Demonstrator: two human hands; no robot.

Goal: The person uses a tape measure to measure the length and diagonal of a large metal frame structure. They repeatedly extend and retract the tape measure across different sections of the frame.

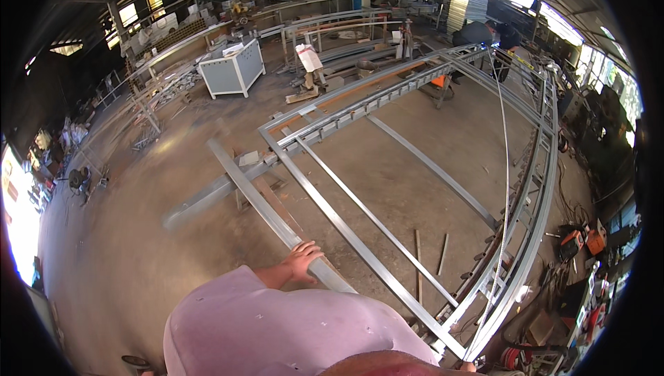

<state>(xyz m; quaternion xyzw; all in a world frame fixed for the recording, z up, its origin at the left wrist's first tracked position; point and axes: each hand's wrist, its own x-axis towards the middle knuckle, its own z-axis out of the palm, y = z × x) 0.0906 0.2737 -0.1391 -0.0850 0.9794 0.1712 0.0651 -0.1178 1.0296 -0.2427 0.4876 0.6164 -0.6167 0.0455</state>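
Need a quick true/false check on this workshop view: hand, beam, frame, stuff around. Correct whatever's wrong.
1. The left hand rests on a metal beam. True.
2. The sleeve on that arm is dark green. False: the sleeve is pale pink.
3. Another person is at the far end of the metal frame. True.
4. The grey cabinet sits on top of the frame. False: the grey cabinet stands on the floor, apart from the frame.
5. An orange machine is to the right of the frame. True.
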